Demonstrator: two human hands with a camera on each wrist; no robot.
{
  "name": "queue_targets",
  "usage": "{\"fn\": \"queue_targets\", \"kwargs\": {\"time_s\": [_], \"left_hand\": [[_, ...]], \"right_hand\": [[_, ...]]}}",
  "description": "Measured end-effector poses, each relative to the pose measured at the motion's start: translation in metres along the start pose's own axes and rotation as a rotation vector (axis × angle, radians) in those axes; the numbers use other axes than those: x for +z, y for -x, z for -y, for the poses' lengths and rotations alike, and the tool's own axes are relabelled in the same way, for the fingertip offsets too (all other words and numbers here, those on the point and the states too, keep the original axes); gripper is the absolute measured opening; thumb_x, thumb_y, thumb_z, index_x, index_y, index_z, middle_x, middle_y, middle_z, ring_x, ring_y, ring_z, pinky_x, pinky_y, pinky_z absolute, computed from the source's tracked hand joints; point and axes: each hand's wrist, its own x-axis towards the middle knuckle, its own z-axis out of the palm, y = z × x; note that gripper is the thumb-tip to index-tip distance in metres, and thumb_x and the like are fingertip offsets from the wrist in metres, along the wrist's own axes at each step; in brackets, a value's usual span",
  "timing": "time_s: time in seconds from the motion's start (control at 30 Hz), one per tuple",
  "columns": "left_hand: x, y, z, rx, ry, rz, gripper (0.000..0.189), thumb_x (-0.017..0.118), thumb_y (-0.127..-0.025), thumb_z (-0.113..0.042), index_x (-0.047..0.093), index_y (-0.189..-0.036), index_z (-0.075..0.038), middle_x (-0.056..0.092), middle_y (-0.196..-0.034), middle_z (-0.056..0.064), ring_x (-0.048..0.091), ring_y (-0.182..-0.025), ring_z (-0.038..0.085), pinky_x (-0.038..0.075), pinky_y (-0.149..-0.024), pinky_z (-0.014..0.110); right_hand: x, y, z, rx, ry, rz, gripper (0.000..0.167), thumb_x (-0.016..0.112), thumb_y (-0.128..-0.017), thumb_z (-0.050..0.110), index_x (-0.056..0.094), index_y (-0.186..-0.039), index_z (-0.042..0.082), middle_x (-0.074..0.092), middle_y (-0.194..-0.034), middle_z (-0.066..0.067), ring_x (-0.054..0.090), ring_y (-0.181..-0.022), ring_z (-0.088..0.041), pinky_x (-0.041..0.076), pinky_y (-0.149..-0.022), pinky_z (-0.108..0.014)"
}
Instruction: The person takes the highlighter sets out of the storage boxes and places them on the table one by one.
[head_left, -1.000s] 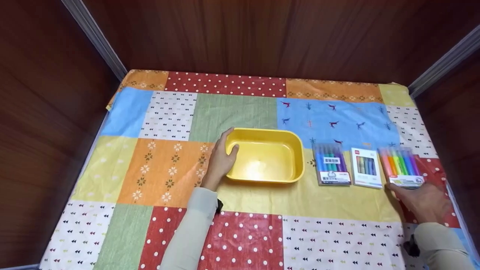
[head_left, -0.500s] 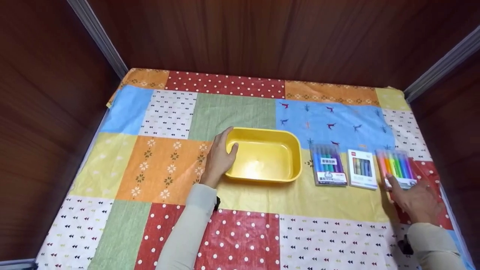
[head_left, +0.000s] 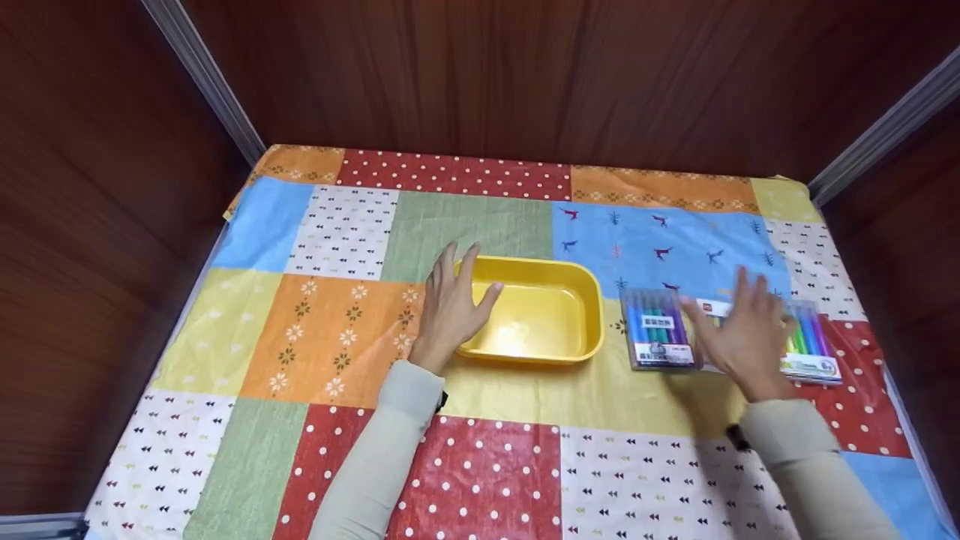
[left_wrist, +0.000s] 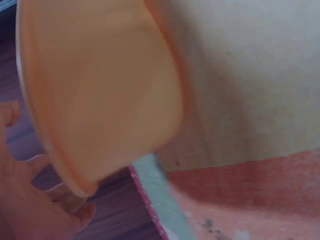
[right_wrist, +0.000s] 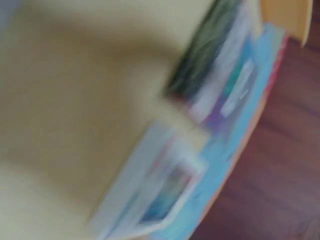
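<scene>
A yellow plastic basin sits mid-table. My left hand is at its left rim, fingers spread and straight; in the left wrist view this hand shows behind the basin's rim, and contact is hard to tell. My right hand hovers, blurred and holding nothing, over the middle of three flat pen packs. It partly hides the white pen box and the rainbow pen pack. Left of it lies a clear pack of blue, green and purple pens. The right wrist view is blurred.
A patchwork tablecloth covers the table. Dark wood panels stand behind and on both sides, with metal strips at the corners. The table's right edge runs beyond the rainbow pack.
My right hand has left the rainbow pen pack and moved left over the white box. My left fingers have lifted and spread at the basin's rim. The packs and basin stay in place.
</scene>
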Motion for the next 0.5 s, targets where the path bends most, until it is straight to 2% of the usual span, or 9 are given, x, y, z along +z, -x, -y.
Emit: {"fn": "queue_targets", "kwargs": {"time_s": [0.13, 0.37, 0.5], "left_hand": [[0.001, -0.001, -0.006, 0.022, -0.054, 0.017, 0.076, 0.05, -0.099, -0.058, 0.028, -0.16, -0.02, 0.013, -0.168, 0.018, 0.018, -0.155, 0.037, 0.02, -0.127, 0.055], [0.011, 0.008, -0.004, 0.03, -0.12, 0.115, 0.083, 0.045, -0.096, -0.068, 0.018, -0.163, -0.027, -0.001, -0.171, 0.015, 0.009, -0.158, 0.039, 0.01, -0.128, 0.057], [0.012, 0.009, -0.005, 0.038, -0.135, 0.103, 0.084, 0.043, -0.095, -0.071, 0.017, -0.163, -0.029, 0.0, -0.171, 0.015, 0.007, -0.158, 0.039, 0.007, -0.128, 0.06]], "right_hand": [[0.009, -0.004, 0.037, -0.095, -0.032, -0.018, 0.103, 0.042, -0.091, 0.078, -0.006, -0.163, 0.022, -0.014, -0.167, -0.022, 0.001, -0.148, -0.064, -0.009, -0.109, -0.083], [0.034, -0.006, 0.086, -0.227, -0.051, -0.004, 0.1, 0.047, -0.088, 0.079, 0.002, -0.163, 0.032, -0.01, -0.169, -0.018, 0.003, -0.152, -0.058, -0.004, -0.114, -0.08], [0.049, -0.008, 0.11, -0.299, -0.01, 0.009, 0.096, 0.045, -0.087, 0.082, 0.007, -0.162, 0.036, -0.01, -0.17, -0.016, 0.001, -0.154, -0.054, -0.002, -0.116, -0.079]]}}
